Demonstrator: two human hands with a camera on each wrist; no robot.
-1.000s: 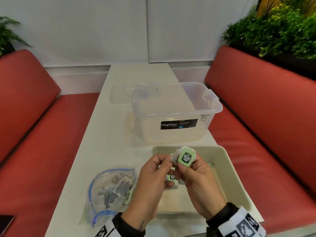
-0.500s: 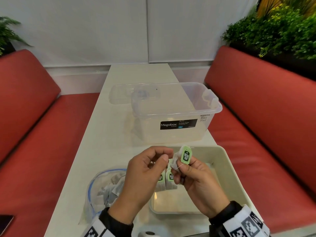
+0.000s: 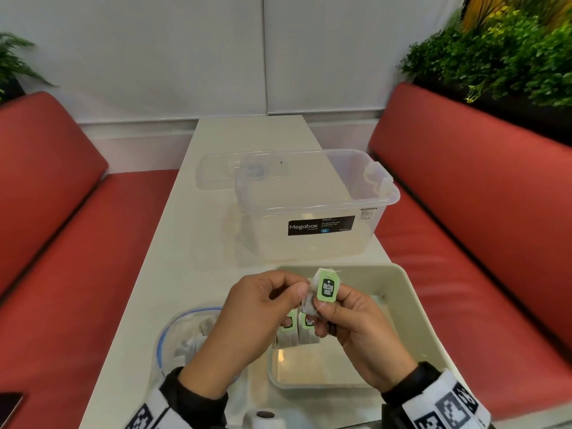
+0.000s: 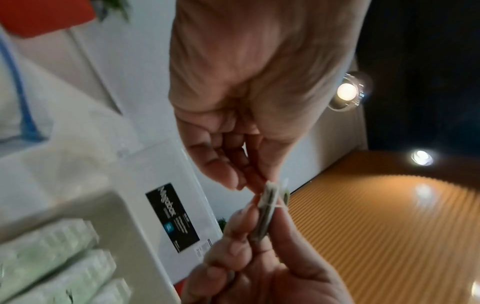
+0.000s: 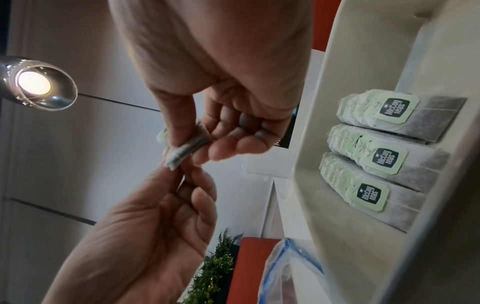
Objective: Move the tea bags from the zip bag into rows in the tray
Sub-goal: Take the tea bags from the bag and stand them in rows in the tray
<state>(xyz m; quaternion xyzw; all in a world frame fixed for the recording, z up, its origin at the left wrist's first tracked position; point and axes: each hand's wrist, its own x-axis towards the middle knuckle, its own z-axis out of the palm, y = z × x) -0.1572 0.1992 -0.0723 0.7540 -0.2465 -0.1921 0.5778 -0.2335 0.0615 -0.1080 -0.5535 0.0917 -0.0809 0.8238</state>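
Both hands hold one tea bag (image 3: 310, 300) with a green McCoy teas tag (image 3: 327, 287) in the air over the near left part of the beige tray (image 3: 411, 308). My right hand (image 3: 322, 305) pinches the bag between thumb and fingers. My left hand (image 3: 301, 287) pinches its left edge. The right wrist view shows the folded bag (image 5: 187, 146) edge-on, and three tea bags (image 5: 384, 158) lying side by side in a row against the tray's wall (image 5: 337, 115). The open zip bag (image 3: 185, 335) with several tea bags lies left of the tray, partly hidden by my left forearm.
A clear Megabox tub (image 3: 315, 212) stands right behind the tray, with its clear lid (image 3: 223, 171) further back left. Red benches (image 3: 464, 243) run along both sides of the narrow white table (image 3: 185, 243). A dark phone (image 3: 9, 404) lies at the near left.
The tea bag's tag turned edge-on, then back to face me. My left hand rose from under the bag to its left edge. Both hands stay over the tray.
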